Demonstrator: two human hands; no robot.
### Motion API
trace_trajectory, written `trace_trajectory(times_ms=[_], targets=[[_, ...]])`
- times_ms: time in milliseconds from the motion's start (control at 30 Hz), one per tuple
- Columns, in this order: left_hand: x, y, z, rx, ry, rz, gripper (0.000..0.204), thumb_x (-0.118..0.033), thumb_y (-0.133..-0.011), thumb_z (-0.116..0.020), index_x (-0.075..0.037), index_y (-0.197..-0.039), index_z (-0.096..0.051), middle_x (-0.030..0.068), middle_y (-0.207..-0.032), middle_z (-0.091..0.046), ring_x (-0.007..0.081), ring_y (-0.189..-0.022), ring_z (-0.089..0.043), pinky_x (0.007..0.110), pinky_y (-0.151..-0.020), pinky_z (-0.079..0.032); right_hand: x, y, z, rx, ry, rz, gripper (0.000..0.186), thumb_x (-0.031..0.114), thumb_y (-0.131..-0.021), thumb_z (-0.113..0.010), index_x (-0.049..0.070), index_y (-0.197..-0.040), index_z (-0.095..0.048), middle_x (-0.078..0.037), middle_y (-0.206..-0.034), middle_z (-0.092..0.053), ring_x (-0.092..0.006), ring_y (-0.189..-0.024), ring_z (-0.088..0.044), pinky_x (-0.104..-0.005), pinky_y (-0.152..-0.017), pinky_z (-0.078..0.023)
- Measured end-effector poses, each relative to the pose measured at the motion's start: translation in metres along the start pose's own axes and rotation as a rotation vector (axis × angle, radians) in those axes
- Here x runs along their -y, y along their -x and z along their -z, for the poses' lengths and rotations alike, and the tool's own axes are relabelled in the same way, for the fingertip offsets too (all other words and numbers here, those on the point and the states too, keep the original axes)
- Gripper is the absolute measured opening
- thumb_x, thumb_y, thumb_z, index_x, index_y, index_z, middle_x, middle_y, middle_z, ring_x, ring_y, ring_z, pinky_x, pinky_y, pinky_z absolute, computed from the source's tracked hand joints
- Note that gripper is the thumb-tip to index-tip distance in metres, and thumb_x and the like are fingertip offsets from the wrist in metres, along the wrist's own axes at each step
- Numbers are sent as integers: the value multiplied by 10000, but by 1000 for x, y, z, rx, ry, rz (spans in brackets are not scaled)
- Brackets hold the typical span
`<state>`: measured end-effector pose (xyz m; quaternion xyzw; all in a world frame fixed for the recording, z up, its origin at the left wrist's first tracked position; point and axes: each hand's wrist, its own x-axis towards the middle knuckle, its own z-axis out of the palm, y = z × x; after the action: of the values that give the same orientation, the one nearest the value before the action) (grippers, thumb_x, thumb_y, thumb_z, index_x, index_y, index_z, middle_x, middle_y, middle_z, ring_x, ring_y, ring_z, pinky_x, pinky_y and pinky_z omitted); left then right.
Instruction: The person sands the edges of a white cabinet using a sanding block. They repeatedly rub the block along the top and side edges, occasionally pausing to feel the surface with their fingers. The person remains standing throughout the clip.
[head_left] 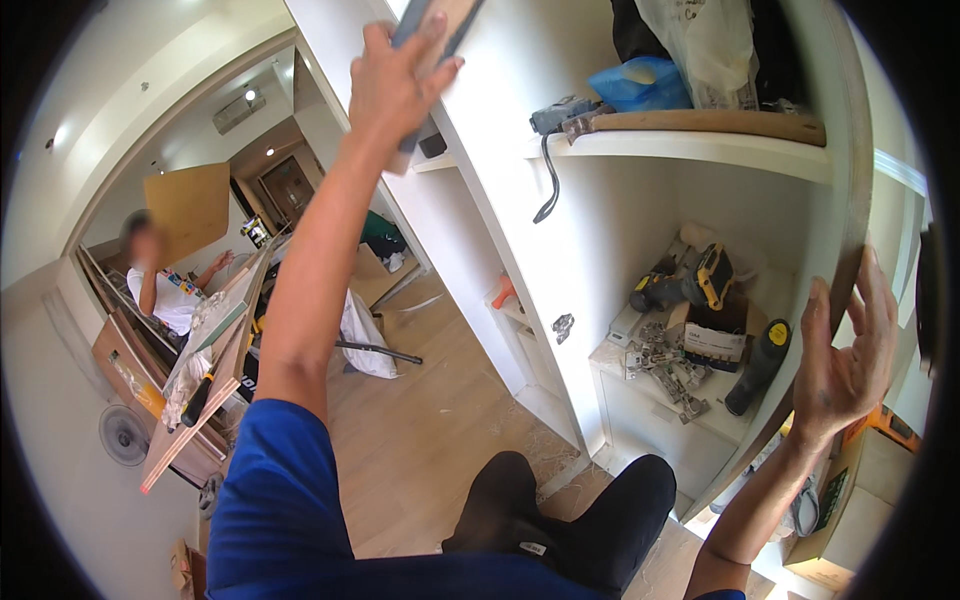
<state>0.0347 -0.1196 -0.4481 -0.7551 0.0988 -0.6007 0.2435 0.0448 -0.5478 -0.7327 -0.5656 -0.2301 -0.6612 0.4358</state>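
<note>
Steady beats fast here

Left hand [395, 80] is wrapped round a grey strip [413, 14], up left of the shelf [700, 153]. Right hand [848, 360] meets the panel [855, 130] right of the shelf; can't tell how tightly. I'd keep that panel still.

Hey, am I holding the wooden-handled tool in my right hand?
No, the wooden-handled tool lies on the upper shelf, and your right hand is at the edge of the upright panel.

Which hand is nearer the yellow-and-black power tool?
Right: the right hand is at the panel edge, right of the power tool; the left hand is higher, far left.
</note>
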Motion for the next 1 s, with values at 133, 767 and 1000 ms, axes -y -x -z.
trace_trajectory(times_ms=[133,767,1000], targets=[[-14,38,13,7,129,39,618,-448,-889,-856,-328,-1468,-677,247,-1308,-540,456,-969,-663,534,-896,-577,-4,-1,-2,28,-10,37,545,-68,-914,-791,83,-1426,-680,-170,-1403,-708,-296,-1279,-703,-403,-988,-676],[-34,142,48,291,67,-9,627,-313,-867,-884,-245,-1462,-700,235,-1249,-559,396,-1003,-648,463,-906,-556,-4,-5,3,60,25,82,506,-20,-946,-790,68,-1430,-672,-176,-1413,-708,-300,-1244,-726,-419,-985,-670],[-16,85,18,181,23,-186,597,-346,-884,-872,-246,-1449,-712,220,-1207,-572,400,-985,-637,455,-858,-561,5,-3,-2,4,9,-2,447,18,-929,-831,2,-1359,-709,-183,-1383,-729,-291,-1222,-744,-428,-964,-673]])
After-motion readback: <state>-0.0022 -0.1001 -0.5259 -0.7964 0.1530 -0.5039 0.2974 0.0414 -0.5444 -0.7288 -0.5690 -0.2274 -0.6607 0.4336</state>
